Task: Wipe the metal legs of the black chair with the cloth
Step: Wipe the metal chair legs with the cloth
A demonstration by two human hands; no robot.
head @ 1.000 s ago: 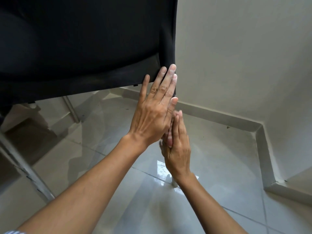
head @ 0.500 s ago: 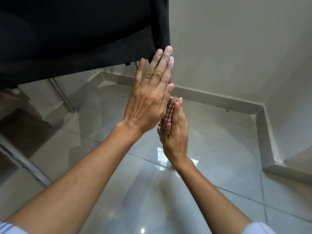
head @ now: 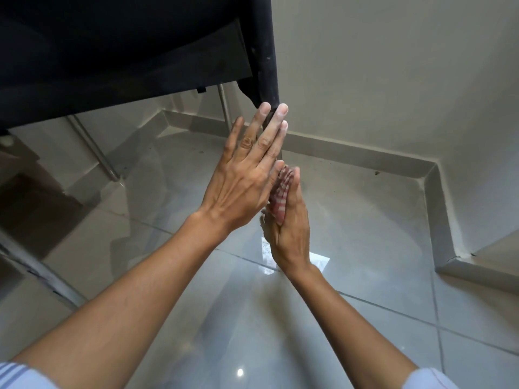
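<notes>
the near leg (head: 280,157) drops from the chair (head: 118,51) corner, mostly hidden between the two palms, with the striped cloth (head: 279,196) pressed to it by the right hand (head: 289,226), which lies flat and closed against the cloth. the left hand (head: 247,175) is open, fingers straight, laid on the leg's other side just above the cloth. wiping looks under way on this leg; three others (head: 92,144) stand well apart over the floor (head: 365,234), and whether they are clean i cannot tell.
</notes>
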